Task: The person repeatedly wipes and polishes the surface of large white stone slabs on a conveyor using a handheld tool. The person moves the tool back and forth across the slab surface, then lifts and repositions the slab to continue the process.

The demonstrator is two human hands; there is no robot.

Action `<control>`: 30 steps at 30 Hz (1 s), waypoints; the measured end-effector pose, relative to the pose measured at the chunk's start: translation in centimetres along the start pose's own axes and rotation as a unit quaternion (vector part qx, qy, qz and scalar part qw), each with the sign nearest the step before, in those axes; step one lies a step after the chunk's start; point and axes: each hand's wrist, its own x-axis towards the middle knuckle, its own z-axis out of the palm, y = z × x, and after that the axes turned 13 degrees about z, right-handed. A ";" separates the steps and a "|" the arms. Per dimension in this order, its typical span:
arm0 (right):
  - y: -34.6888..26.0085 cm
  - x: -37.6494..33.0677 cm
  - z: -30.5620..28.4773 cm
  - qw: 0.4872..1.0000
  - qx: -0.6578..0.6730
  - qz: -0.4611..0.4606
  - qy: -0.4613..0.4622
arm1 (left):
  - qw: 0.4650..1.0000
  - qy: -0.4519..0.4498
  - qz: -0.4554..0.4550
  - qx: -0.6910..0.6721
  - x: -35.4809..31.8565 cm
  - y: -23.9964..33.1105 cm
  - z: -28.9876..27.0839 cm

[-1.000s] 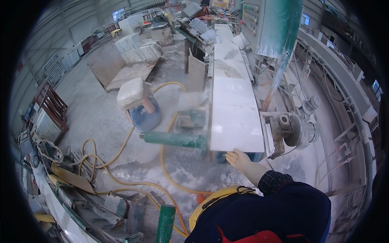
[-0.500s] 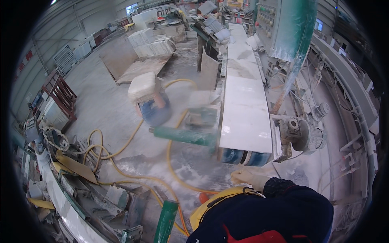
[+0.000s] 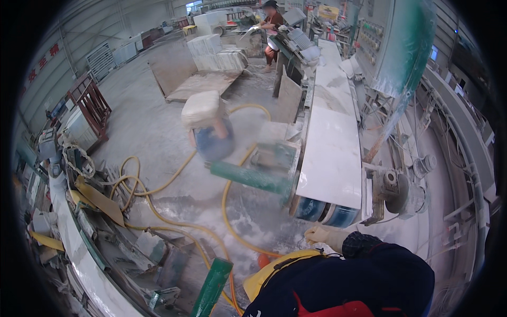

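Note:
My right hand (image 3: 323, 236), in a pale glove with a dark cuff, reaches across the front of my body. Its fingers look curled together, and whatever they may hold is hidden. The hand is just below the near end of a long conveyor, close to its blue roller (image 3: 338, 215) but apart from it. On the conveyor lies a long white stone slab (image 3: 331, 153), glossy and wet-looking. A yellow apron (image 3: 280, 267) shows below the hand, beside my dark blue sleeve. My left hand is out of view.
A green roller (image 3: 248, 176) juts left from the conveyor. Beyond it stands a padded stool (image 3: 203, 111). Yellow hoses (image 3: 185, 226) loop over the wet floor. Motors (image 3: 393, 193) flank the conveyor's right side. A co-worker (image 3: 272, 26) stands far back near stacked slabs.
The view has shifted, so the conveyor and stool appear lower and farther right. A co-worker now shows at the back. My right hand stays near the conveyor's end, fingers still curled.

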 end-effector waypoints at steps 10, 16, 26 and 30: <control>-3.0 -3.3 2.3 0.993 0.103 0.033 -0.043 | 1.000 0.002 -0.006 0.024 1.2 0.0 -2.1; -2.4 -2.4 0.6 0.997 0.050 0.051 -0.019 | 1.000 -0.007 -0.006 0.030 2.7 0.4 -3.6; -3.0 -2.5 1.1 0.998 0.025 0.014 -0.064 | 0.998 -0.052 -0.028 0.025 4.0 1.3 -6.3; -2.3 -2.5 1.9 0.998 0.013 0.024 -0.053 | 0.981 -0.141 -0.088 -0.096 4.5 -0.9 -5.1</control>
